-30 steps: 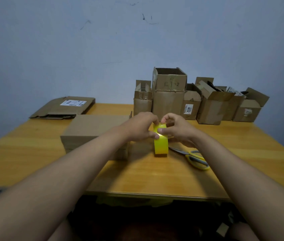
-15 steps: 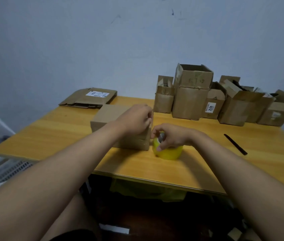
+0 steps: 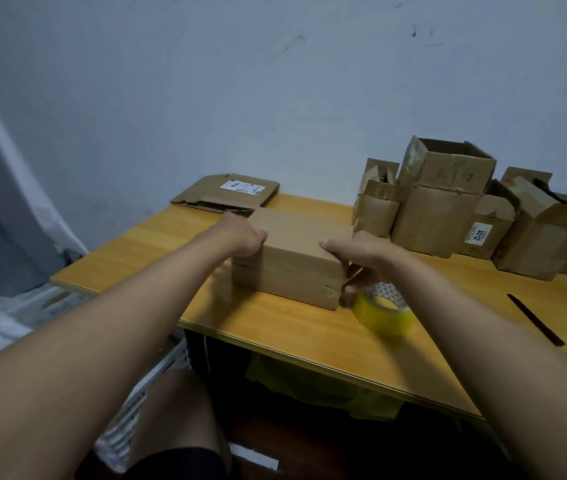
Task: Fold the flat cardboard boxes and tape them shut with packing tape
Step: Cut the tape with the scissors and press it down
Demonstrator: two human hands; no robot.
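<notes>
Since half a second ago the right hand (image 3: 361, 252) has left the yellow packing-tape roll (image 3: 382, 311), now just below its fingers. Both it and the left hand (image 3: 245, 237) grip the closed brown cardboard box (image 3: 292, 258), fingers curled over opposite ends, on the wooden table (image 3: 143, 247).

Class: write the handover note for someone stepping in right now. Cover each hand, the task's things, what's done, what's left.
Left hand: grips the closed box's left end.
Right hand: thumb on top, fingers down its right end.
Yellow tape roll: lies on the table beside the box, free.
Flat box: far left, unfolded.
Done: box folded closed.
Left: whether it is taped cannot be told; fold and tape the flat one.
</notes>
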